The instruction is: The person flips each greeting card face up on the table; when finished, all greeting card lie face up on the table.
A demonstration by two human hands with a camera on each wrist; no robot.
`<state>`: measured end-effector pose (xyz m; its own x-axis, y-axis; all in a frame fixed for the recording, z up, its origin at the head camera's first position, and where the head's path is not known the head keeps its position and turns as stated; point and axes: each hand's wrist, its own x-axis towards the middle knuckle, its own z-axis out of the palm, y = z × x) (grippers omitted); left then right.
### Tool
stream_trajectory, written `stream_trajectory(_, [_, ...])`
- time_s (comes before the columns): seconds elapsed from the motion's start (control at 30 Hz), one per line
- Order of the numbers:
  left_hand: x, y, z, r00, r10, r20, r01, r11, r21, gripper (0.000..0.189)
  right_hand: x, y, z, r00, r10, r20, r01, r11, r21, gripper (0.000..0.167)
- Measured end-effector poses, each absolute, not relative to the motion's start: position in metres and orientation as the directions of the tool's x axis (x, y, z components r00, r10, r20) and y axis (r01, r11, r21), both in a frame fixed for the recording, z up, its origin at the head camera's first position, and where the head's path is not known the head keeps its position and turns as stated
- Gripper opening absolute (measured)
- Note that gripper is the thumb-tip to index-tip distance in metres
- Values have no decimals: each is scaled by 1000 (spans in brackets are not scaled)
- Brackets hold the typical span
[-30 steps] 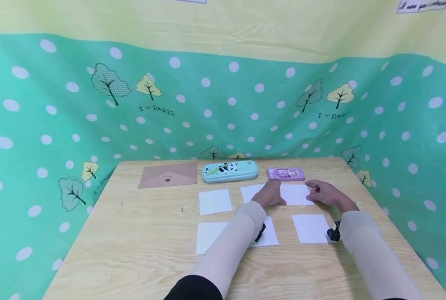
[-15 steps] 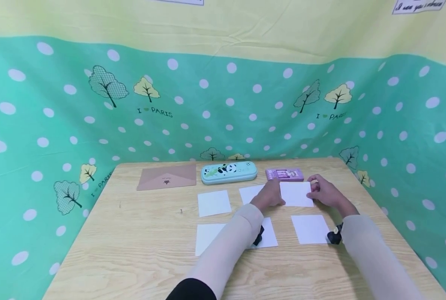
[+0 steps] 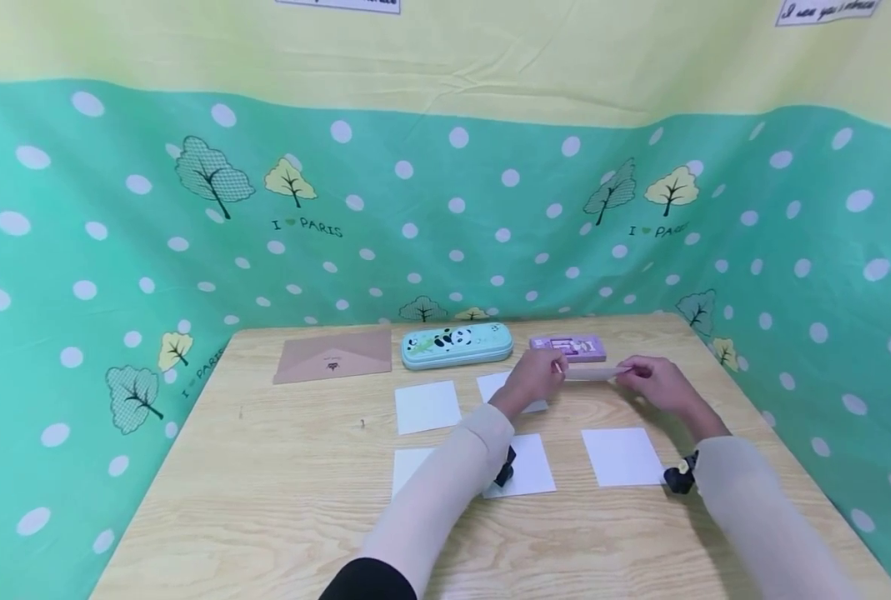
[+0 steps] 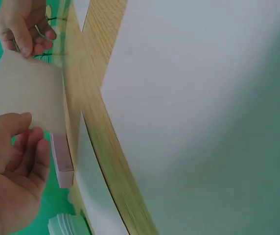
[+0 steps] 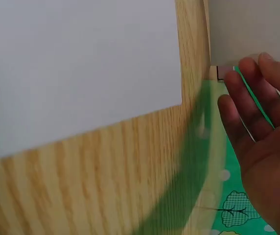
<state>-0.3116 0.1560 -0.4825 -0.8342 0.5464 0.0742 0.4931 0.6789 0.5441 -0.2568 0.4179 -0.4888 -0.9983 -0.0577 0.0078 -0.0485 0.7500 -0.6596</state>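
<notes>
Aloft, paper [image 4: 32, 88] pinched, left hand [image 3: 533, 377], right hand [image 3: 661, 384]

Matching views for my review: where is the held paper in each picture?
Head: paper right of centre, nearly edge-on.
Left wrist: paper at upper left.
Right wrist: paper at top right, partly cut off.
Shared landmark: the right hand, right of the paper, above it and below it, respectively.

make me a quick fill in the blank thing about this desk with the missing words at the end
The left hand pinches one edge of the paper, and the ____ hand pinches the opposite edge.
The animal printed on the case is a ____.
In the head view, the envelope lies to the ____ of the case.

Missing words: right; panda; left.
</notes>
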Motion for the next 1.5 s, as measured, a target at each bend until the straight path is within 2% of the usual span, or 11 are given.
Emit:
stream_trajectory(0.2, [-308, 152, -484, -839, 543, -8, 447, 699, 558, 15, -257, 420, -487, -988, -95, -125, 24, 698, -716, 30])
stream_trajectory(0.3, [-306, 152, -483, -828, 559, -57, 430, 695, 576, 22, -257, 421, -488, -982, -74, -174, 69, 719, -692, 36])
stream_trajectory(0.4, [-302, 153, -483, -818, 567, -99, 421, 706, 569, 25, -258, 420, -491, -982, -85, -171, 45, 768, -639, 41])
stream_trajectory(0.6, [-297, 161, -485, -822, 554, -131, 416, 743, 524, 32, -261, 414, -494, -977, -106, -184, 23, 807, -590, 42])
stream_trajectory(0.9, [-291, 165, -491, -821, 556, -127, 483, 796, 364, 37, -262, 411, -502, -980, -116, -163, -12, 847, -531, 45])
stream_trajectory(1.2, [-289, 164, -491, -830, 542, -131, 464, 802, 377, 39, -263, 410, -505, -979, -101, -176, 1, 866, -501, 46])
stream_trajectory(1.37, [-287, 162, -490, -838, 531, -129, 436, 792, 427, 40, -259, 411, -502, -978, -114, -174, -10, 863, -506, 51])
stream_trajectory(1.5, [-281, 159, -488, -820, 559, -123, 447, 759, 474, 40, -251, 414, -496, -978, -129, -161, -25, 849, -528, 51])
